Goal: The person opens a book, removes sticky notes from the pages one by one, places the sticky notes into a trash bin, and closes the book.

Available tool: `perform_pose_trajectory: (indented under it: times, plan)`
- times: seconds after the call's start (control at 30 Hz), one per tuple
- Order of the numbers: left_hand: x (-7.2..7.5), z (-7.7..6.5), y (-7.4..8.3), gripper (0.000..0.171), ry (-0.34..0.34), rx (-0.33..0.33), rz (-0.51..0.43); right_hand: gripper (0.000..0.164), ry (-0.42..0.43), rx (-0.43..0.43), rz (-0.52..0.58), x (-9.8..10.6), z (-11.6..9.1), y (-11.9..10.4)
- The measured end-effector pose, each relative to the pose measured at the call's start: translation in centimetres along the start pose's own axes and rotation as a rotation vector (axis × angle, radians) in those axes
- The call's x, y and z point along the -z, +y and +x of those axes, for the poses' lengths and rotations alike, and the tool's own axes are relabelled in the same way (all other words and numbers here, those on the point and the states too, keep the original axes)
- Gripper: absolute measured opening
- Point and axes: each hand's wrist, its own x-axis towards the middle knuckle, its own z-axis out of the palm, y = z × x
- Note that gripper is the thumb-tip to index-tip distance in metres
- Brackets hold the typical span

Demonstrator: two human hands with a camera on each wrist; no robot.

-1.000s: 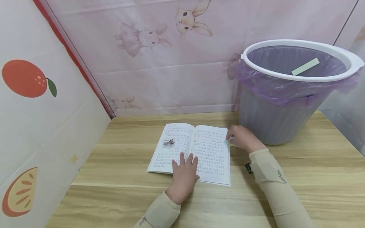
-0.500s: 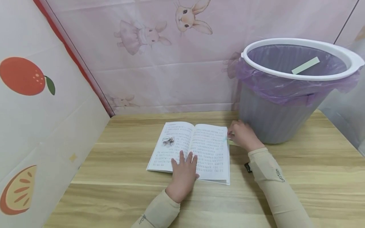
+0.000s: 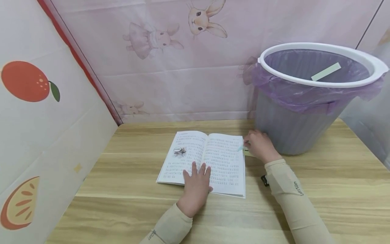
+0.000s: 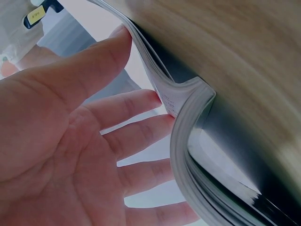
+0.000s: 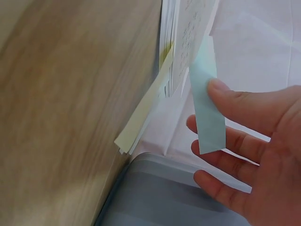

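Observation:
An open book with printed pages lies on the wooden table, an insect picture on its left page. My left hand rests across the lower middle of the pages, fingers spread and straight; in the left wrist view the thumb and fingers reach over the page edges. At the book's right edge my right hand pinches a pale blue-green sticky strip between thumb and fingers. The strip's far end overlaps the right page. Just below, a yellow sticky strip sticks out from between the pages.
Behind my right hand stands a grey trash bin with a white rim and a purple liner. A pale green strip shows inside it. A pink rabbit-print backdrop hangs behind the table.
My right hand has shifted slightly right, off the page edge, still holding the blue-green strip. The yellow strip below it shows more now. My left hand stays in place.

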Motion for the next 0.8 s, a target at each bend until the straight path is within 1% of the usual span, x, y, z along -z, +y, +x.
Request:
perform_pose_trajectory:
  times: [0.1, 0.2, 0.27, 0.33, 0.4, 0.43, 0.5, 0.57, 0.63, 0.67, 0.7, 0.73, 0.77, 0.8]
  plan:
    - [0.1, -0.1, 0.1, 0.064, -0.007, -0.002, -0.009, 0.006, 0.021, 0.006, -0.005, 0.1, 0.0, 0.0]
    - [0.1, -0.2, 0.2, 0.064, -0.008, -0.004, -0.016, 0.007, 0.061, 0.023, -0.007, 0.4, 0.0, -0.1]
    - [0.1, -0.3, 0.2, 0.064, -0.006, -0.003, -0.016, 0.006, 0.108, 0.045, 0.000, 0.9, 0.1, -0.7]
    - [0.0, -0.3, 0.2, 0.065, 0.002, -0.003, -0.013, 0.006, 0.178, 0.082, 0.019, 2.2, 0.0, -1.7]
    - [-0.1, -0.4, 0.2, 0.065, 0.004, -0.002, -0.015, 0.009, 0.303, 0.149, 0.061, 4.3, -0.3, -3.2]
    - [-0.1, -0.4, 0.2, 0.065, 0.005, -0.002, -0.016, 0.012, 0.390, 0.191, 0.080, 5.5, -0.5, -4.0]
    - [-0.2, -0.4, 0.1, 0.065, 0.003, -0.001, -0.021, 0.013, 0.585, 0.268, 0.098, 8.2, -0.9, -5.5]
    - [-0.2, -0.4, 0.1, 0.065, 0.003, 0.000, -0.017, 0.010, 0.818, 0.309, 0.098, 10.9, -1.0, -6.4]
    - [-0.1, -0.4, 0.0, 0.065, 0.009, 0.000, -0.005, 0.004, 1.034, 0.276, 0.082, 13.3, -0.7, -6.6]
    - [-0.1, -0.3, 0.0, 0.065, 0.014, 0.001, 0.003, 0.003, 1.121, 0.243, 0.073, 14.4, -0.5, -6.3]
    - [0.0, -0.3, -0.1, 0.065, 0.017, 0.000, 0.011, 0.006, 1.190, 0.194, 0.066, 15.5, -0.2, -5.9]
    - [0.1, -0.3, -0.1, 0.065, 0.021, 0.000, 0.014, 0.010, 1.236, 0.136, 0.054, 16.5, 0.0, -5.3]
    - [0.1, -0.3, -0.1, 0.065, 0.023, -0.001, 0.017, 0.013, 1.250, 0.076, 0.039, 17.4, 0.1, -4.6]
    - [0.1, -0.2, -0.1, 0.065, 0.023, -0.002, 0.018, 0.016, 1.229, 0.022, 0.011, 18.3, 0.1, -3.8]
